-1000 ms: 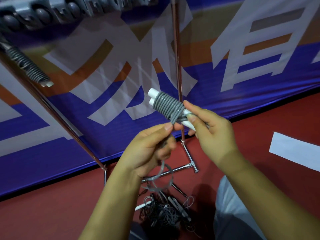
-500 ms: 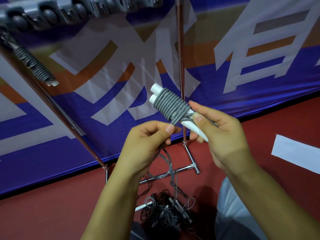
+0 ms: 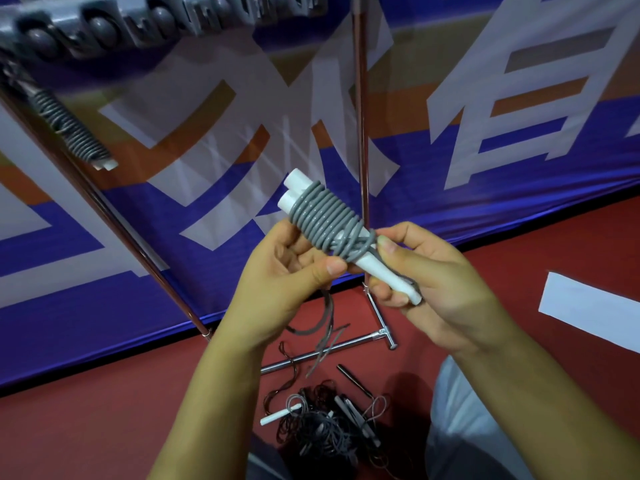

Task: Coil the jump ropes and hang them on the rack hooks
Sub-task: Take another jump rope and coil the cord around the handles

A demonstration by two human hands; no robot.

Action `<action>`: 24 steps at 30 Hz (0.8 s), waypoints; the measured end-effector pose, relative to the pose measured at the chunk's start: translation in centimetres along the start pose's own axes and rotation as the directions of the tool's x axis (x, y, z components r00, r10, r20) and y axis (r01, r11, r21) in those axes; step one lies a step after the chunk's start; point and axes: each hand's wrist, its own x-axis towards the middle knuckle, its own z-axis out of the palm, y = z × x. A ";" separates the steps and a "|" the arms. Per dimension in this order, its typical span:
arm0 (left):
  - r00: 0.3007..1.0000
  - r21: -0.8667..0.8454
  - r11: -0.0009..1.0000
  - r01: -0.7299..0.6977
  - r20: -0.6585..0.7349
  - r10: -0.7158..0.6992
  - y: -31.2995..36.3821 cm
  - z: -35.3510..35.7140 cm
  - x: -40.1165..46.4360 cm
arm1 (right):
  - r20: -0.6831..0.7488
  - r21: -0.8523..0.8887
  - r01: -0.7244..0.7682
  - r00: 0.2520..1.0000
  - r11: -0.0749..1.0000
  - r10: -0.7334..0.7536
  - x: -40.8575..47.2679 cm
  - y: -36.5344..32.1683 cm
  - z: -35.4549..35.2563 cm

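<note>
A grey jump rope point(image 3: 323, 220) is wound in tight turns round its two white handles, held at chest height in the middle of the view. My right hand point(image 3: 436, 285) grips the lower ends of the handles. My left hand point(image 3: 294, 271) pinches the rope just below the coil, and a short loose tail point(image 3: 327, 327) hangs from it. A second coiled grey rope point(image 3: 74, 133) hangs at the upper left from the rack's hook bar point(image 3: 114, 32).
Two reddish rack poles point(image 3: 360, 133) run down to a chrome base point(image 3: 346, 348) on the red floor. A tangle of dark ropes and handles point(image 3: 329, 427) lies by the base. A blue, white and orange banner point(image 3: 519, 133) fills the background. A white strip point(image 3: 592, 310) lies at right.
My left hand rose from below the coil up against it, wrapping more rope on. The hanging loop has shrunk to a short tail. The camera view shifted slightly.
</note>
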 end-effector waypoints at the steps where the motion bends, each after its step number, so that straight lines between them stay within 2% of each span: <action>1: 1.000 0.046 0.999 0.010 -0.015 -0.009 0.2 0.0 -0.2 | 0.004 -0.004 0.003 1.000 1.000 -0.003 -0.1 0.0 0.0; 3: 0.998 0.095 0.995 0.024 -0.056 -0.019 0.4 0.3 -0.7 | 0.005 -0.045 0.025 1.000 0.999 -0.025 -0.2 0.2 0.0; 7: 0.984 0.288 0.957 -0.028 -0.160 0.077 -0.5 0.9 -1.3 | -0.024 -0.096 0.042 0.999 0.995 -0.045 -0.2 0.7 0.4; 11: 0.961 0.363 0.932 -0.013 -0.253 0.113 -0.7 1.7 -1.1 | -0.084 -0.182 0.102 0.989 0.978 -0.119 -0.1 1.4 0.6; 15: 0.961 0.490 0.872 0.017 -0.248 0.121 -0.3 1.6 -1.2 | -0.120 -0.243 0.112 0.982 0.964 -0.145 -0.3 1.7 0.5; 20: 0.949 0.803 0.596 0.015 -0.199 0.244 -0.5 0.8 -1.1 | -0.117 -0.222 0.113 0.983 0.969 -0.141 -0.2 1.1 0.6; 22: 0.958 0.818 0.575 0.011 -0.174 0.229 -0.2 0.7 -1.0 | -0.119 -0.201 0.114 0.983 0.973 -0.139 -0.2 0.9 0.6; 24: 0.975 0.785 0.619 0.036 -0.163 0.150 0.4 0.8 -1.0 | -0.155 -0.185 0.106 0.979 0.977 -0.135 -0.3 1.0 0.5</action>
